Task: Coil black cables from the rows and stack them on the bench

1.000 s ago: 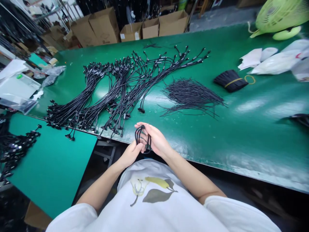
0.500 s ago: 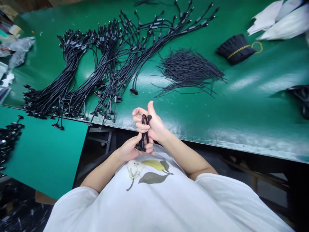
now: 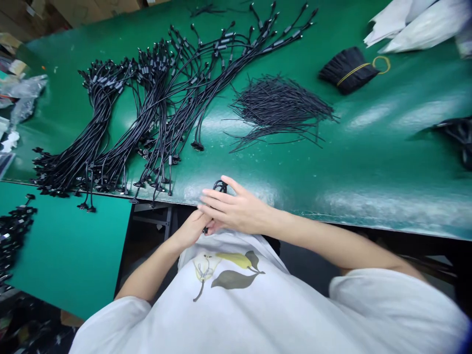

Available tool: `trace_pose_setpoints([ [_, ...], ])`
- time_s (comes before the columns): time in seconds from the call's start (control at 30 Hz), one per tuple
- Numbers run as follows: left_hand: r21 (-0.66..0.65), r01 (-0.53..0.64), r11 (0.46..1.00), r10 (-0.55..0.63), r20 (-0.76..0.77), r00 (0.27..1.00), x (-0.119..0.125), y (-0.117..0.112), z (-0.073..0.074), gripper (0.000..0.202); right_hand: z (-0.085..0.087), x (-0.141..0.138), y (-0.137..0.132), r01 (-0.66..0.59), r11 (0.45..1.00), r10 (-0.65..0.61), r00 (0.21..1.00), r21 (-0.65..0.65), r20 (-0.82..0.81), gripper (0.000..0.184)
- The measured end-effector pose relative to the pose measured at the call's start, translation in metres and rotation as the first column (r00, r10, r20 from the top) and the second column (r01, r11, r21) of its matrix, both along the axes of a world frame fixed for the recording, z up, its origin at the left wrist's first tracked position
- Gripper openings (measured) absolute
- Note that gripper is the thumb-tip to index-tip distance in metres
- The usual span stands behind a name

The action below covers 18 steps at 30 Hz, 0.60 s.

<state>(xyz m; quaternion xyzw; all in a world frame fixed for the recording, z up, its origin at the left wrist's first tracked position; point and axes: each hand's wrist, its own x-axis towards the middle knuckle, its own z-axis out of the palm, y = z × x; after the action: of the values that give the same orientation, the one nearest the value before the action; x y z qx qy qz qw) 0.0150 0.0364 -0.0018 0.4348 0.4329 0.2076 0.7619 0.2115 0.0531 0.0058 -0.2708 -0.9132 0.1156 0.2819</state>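
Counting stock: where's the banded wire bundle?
The bundle lies upper right in the head view, on the green bench, beside the loose black wires and white bags.

Glossy green bench mat (image 3: 372,162) with black cables (image 3: 101,115) and a black wire bundle (image 3: 342,73) bound by a yellow band (image 3: 356,71); a teal mat (image 3: 62,250) was adjacent. The white T-shirt (image 3: 236,319) bore a yellow pear (image 3: 236,260) and grey-green leaf (image 3: 234,280) print.

Glossy green laminate bench top (image 3: 372,162) with pale streaks of reflected light; black plastic-sheathed cables (image 3: 88,137), seemingly matt, though the fine finish is hard to judge; matt teal mat (image 3: 66,255); soft white cotton T-shirt (image 3: 258,319); rough brown corrugated cardboard cartons (image 3: 84,7).
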Motion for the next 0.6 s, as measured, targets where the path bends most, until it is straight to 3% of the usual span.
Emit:
trace_pose_setpoints([
  [0.07,0.073,0.248,0.966,-0.234,-0.157,0.959,-0.007,0.005,0.009,0.046,-0.006,0.003,-0.010,-0.049,0.991,0.013,0.963,0.125,0.270,0.030],
  [0.13,0.116,0.459,0.881,-0.403,-0.328,0.855,-0.012,0.008,0.020,0.043,-0.011,0.005,-0.018,-0.042,0.990,-0.014,0.920,0.136,0.391,0.028],
  [0.23,0.175,0.602,0.779,-0.455,-0.504,0.734,-0.012,0.011,0.033,0.036,-0.011,0.007,-0.022,-0.003,0.999,-0.017,0.901,0.046,0.433,0.025],
  [0.37,0.311,0.702,0.641,-0.378,-0.668,0.641,-0.004,0.013,0.033,0.030,-0.005,0.013,-0.017,0.017,0.984,0.069,0.886,-0.180,0.459,0.022],
  [0.47,0.327,0.707,0.627,-0.365,-0.678,0.638,0.005,0.018,0.022,0.031,-0.007,0.017,-0.016,0.034,0.979,0.073,0.866,-0.203,0.495,0.022],
  [0.6,0.176,0.703,0.689,-0.521,-0.555,0.649,0.018,0.025,0.004,0.033,-0.017,0.019,-0.020,0.013,0.976,0.103,0.853,-0.217,0.512,0.024],
])
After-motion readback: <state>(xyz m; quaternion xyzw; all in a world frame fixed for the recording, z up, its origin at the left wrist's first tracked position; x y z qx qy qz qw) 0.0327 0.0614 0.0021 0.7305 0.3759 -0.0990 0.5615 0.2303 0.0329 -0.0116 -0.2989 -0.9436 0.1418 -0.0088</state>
